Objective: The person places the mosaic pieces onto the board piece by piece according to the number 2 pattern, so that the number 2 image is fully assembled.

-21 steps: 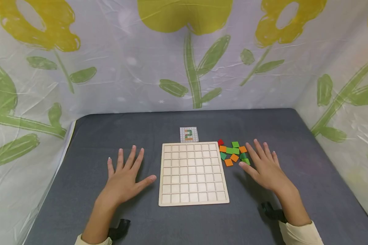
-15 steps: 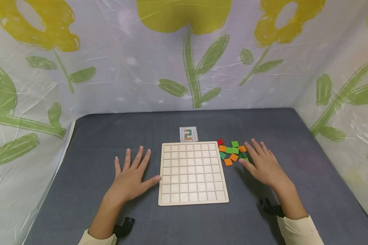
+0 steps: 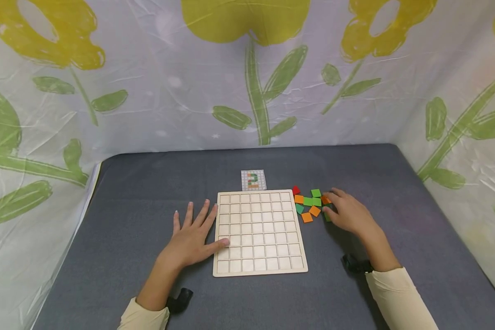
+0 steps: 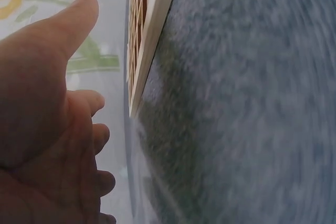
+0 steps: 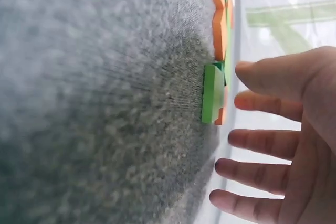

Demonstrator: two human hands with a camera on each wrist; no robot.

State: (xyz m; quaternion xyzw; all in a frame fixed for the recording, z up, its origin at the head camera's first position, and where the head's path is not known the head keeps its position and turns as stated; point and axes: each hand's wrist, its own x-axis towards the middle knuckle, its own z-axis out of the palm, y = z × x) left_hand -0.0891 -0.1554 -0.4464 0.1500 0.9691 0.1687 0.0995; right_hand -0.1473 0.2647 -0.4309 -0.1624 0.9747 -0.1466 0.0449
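A pale cloth backdrop (image 3: pixel 169 91) printed with yellow flowers and green stems fills the upper half of the head view. Below it a dark grey table (image 3: pixel 90 256) spans the lower half. A light wooden grid board (image 3: pixel 260 227) lies flat at lower centre. The left hand (image 3: pixel 189 243), lower left of centre, has its fingers straight and spread, the thumb over the board's left edge; whether it touches, I cannot tell. The right hand (image 3: pixel 350 213), right of centre, holds nothing, its fingers loosely bent and apart above the right end of the tiles (image 3: pixel 308 201). A small patterned card (image 3: pixel 253 180) lies just above the board's top edge. Smallest, those tiles, in orange, greens and red, lie clustered beside the board's upper right edge.
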